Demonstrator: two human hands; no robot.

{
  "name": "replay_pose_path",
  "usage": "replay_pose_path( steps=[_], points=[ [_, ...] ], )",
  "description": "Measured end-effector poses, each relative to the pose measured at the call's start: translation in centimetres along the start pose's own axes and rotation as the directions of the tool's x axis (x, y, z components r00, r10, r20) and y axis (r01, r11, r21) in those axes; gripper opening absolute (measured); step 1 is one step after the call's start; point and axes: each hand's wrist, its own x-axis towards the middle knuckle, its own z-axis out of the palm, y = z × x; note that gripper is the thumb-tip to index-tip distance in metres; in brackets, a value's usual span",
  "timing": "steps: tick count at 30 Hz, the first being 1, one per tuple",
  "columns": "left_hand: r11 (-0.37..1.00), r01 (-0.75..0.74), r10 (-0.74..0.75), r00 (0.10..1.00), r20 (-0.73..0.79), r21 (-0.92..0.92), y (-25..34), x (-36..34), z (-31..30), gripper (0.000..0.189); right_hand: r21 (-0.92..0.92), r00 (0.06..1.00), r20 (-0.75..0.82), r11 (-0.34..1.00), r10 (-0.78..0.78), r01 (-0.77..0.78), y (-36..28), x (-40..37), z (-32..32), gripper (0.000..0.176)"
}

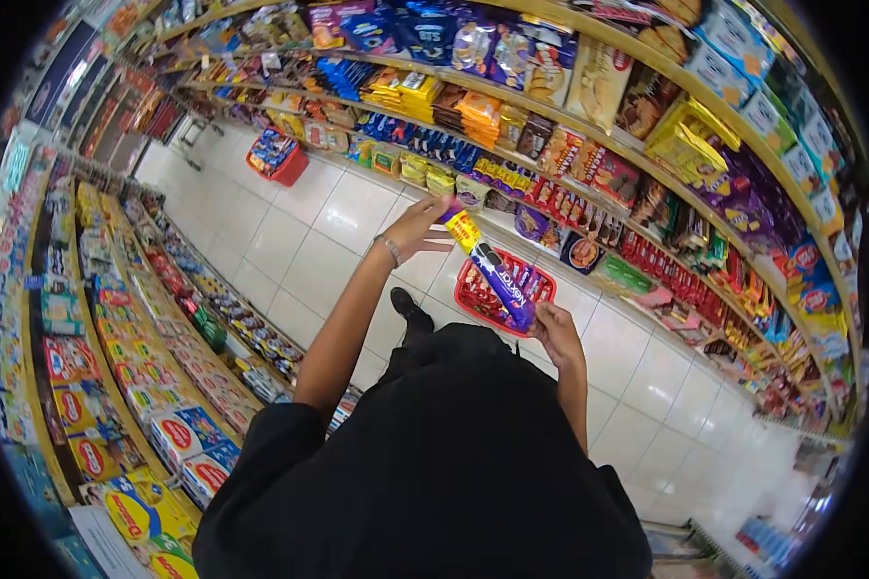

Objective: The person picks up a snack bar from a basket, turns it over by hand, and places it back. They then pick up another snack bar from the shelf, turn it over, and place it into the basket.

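A long purple and yellow Nextar cookie pack (494, 275) is stretched diagonally between my two hands. At its upper, yellow end, my left hand (417, 230) grips the tip, some fingers held apart from the wrapper; a bracelet circles that wrist. The lower, purple end is pinched in my right hand (558, 336). Beneath the pack, a red basket (467, 307) filled with small red packets stands on the floor, partly covered by the pack.
A shelf of biscuits and snacks (570, 159) curves along the far side. Shelves of boxed goods (130, 367) line the left. Another red basket (288, 176) with blue packets sits farther along the tiled floor (299, 275). My shoe (411, 314) is near the nearer basket.
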Motion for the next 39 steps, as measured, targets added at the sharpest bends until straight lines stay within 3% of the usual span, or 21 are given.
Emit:
replay_pose_path(
  steps=[1, 4, 8, 10, 11, 12, 14, 15, 17, 19, 22, 24, 27, 31, 36, 37, 39],
  points=[
    [0.995, 0.046, -0.035, 0.991, 0.127, -0.085, -0.3, 0.7, -0.6, 0.061, -0.019, 1.000, 0.016, 1.000, 0.013, -0.013, -0.3, 0.0, 0.1, 0.019],
    [0.996, -0.006, 0.010, 0.999, 0.043, -0.092, -2.5, 1.5, -0.7, 0.060, 0.010, 0.996, 0.081, 0.999, -0.048, 0.048, -1.2, -0.3, 0.2, 0.015],
    [0.962, 0.021, -0.025, 1.000, -0.008, -0.273, -5.4, 3.1, -1.5, 0.052, -0.083, 0.994, -0.004, 0.991, -0.106, 0.105, -4.0, 0.0, 1.4, 0.015],
    [0.938, 0.052, -0.048, 0.999, 0.020, -0.342, -6.1, 2.2, -1.7, 0.047, 0.186, 0.927, -0.241, 0.924, -0.287, 0.335, -4.9, 1.1, 2.2, 0.017],
    [0.940, 0.138, -0.101, 0.986, 0.133, -0.312, -6.5, 1.8, -1.9, 0.046, 0.218, 0.906, -0.278, 0.898, -0.319, 0.383, -5.1, 1.8, 2.0, 0.026],
    [0.937, 0.219, -0.153, 0.958, 0.243, -0.272, -6.8, 1.3, -1.8, 0.045, 0.204, 0.907, -0.278, 0.904, -0.315, 0.376, -5.3, 2.7, 2.0, 0.026],
    [0.958, 0.178, -0.095, 0.937, 0.336, -0.224, -7.4, 0.0, -0.9, 0.042, 0.503, 0.910, -0.334, 0.771, -0.244, 0.391, -5.6, 4.8, 2.2, 0.037],
    [0.961, 0.147, -0.060, 0.938, 0.342, -0.234, -8.8, 0.5, -0.9, 0.043, 0.573, 0.939, -0.280, 0.750, -0.199, 0.330, -5.7, 5.6, 2.1, 0.045],
    [0.960, 0.135, -0.041, 0.934, 0.354, -0.245, -10.6, 0.5, -0.9, 0.044, 0.550, 0.936, -0.292, 0.766, -0.197, 0.333, -5.8, 6.8, 3.5, 0.042],
    [0.941, 0.061, 0.023, 0.970, 0.242, -0.333, -10.7, -0.5, -0.2, 0.046, 0.491, 0.933, -0.273, 0.800, -0.235, 0.345, -5.5, 8.1, 4.4, 0.036],
    [0.903, 0.013, 0.087, 0.974, 0.211, -0.429, -11.7, -1.2, 0.0, 0.047, 0.433, 0.936, -0.214, 0.832, -0.280, 0.347, -4.2, 10.6, 4.7, 0.023],
    [0.887, -0.018, 0.128, 0.970, 0.208, -0.462, -12.4, -1.2, -0.1, 0.049, 0.431, 0.953, -0.144, 0.850, -0.265, 0.302, -3.8, 11.3, 5.4, 0.028],
    [0.867, -0.026, 0.158, 0.962, 0.224, -0.498, -12.0, -1.9, -0.5, 0.059, 0.363, 0.969, -0.159, 0.902, -0.187, 0.234, -5.1, 10.8, 9.1, 0.036],
    [0.868, 0.041, 0.099, 0.962, 0.253, -0.495, -10.4, -2.7, -1.3, 0.062, 0.301, 0.966, -0.178, 0.925, -0.187, 0.234, -4.8, 12.1, 9.6, 0.038],
    [0.924, -0.033, 0.134, 0.961, 0.243, -0.381, -11.9, -1.0, -2.0, 0.067, 0.265, 0.968, -0.141, 0.934, -0.207, 0.238, -2.3, 14.0, 9.4, 0.030],
    [0.938, -0.100, 0.177, 0.962, 0.208, -0.332, -12.4, -0.5, -2.1, 0.067, 0.239, 0.978, -0.107, 0.950, -0.181, 0.202, -1.7, 14.1, 10.0, 0.035],
    [0.951, -0.066, 0.130, 0.972, 0.197, -0.301, -13.6, 0.1, -2.5, 0.066, 0.221, 0.988, -0.074, 0.964, -0.136, 0.149, 0.0, 13.9, 11.3, 0.040]
  ],
)
